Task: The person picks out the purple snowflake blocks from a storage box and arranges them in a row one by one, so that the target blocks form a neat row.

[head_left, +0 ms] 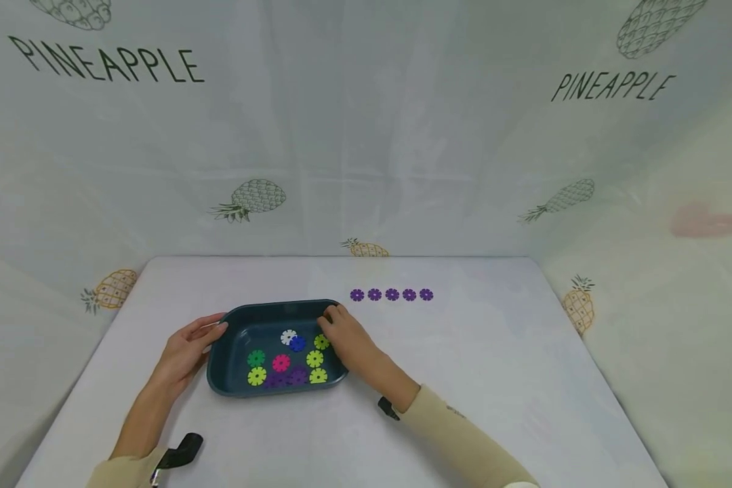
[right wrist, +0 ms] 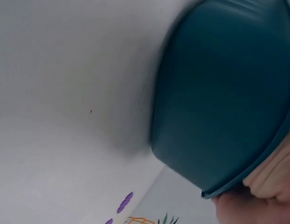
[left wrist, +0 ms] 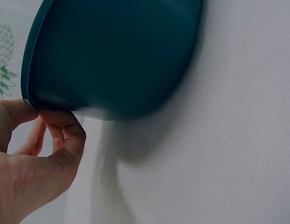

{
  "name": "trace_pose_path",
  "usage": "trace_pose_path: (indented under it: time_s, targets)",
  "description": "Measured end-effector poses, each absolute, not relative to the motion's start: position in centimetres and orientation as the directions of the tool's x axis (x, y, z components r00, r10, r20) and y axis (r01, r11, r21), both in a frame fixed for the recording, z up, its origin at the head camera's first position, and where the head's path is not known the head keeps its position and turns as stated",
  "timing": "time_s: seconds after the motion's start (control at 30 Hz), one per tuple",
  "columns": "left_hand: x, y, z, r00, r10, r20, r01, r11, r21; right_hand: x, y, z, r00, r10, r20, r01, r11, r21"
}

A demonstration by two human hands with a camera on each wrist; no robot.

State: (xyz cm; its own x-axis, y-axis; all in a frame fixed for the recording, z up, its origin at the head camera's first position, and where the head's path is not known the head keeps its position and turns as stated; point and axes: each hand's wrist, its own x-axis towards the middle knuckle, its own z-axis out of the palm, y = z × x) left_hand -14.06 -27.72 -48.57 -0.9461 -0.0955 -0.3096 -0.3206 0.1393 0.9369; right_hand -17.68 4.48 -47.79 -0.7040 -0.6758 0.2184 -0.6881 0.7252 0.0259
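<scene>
A dark teal tray is held between my two hands. My left hand grips its left end; in the left wrist view, thumb and fingers of that hand pinch the rim of the tray. At the right end, my right hand holds the rim, its fingers over the edge. Several flower-shaped discs lie in the tray, mostly toward the near side: white, blue, green, pink, yellow-green and purple. Whether the tray touches the table is hard to tell.
Beyond the tray, several purple flower discs lie in a straight row on the white table. A pineapple-printed curtain hangs behind the table's far edge and along the sides. Black straps with mounts sit at both wrists.
</scene>
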Motion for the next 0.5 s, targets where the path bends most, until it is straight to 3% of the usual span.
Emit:
trace_pose_path:
  time_s: [0.23, 0.37, 0.5]
  targets:
    - [-14.0, -27.7, -48.8, -0.948, -0.089, -0.307, -0.316, 0.117, 0.942, -16.9, 3.2, -48.3, -0.757, -0.638, 0.144, -0.567, 0.750, 0.340]
    - [-14.0, -27.7, -48.8, -0.946, -0.085, -0.312, -0.321, 0.111, 0.941, -16.7, 2.7, -48.4, -0.781, -0.617, 0.099, -0.526, 0.735, 0.427]
    - [-14.0, -27.9, -48.8, -0.944, -0.097, -0.317, -0.327, 0.121, 0.937, -16.8, 2.4, -48.4, -0.784, -0.614, 0.094, -0.522, 0.734, 0.435]
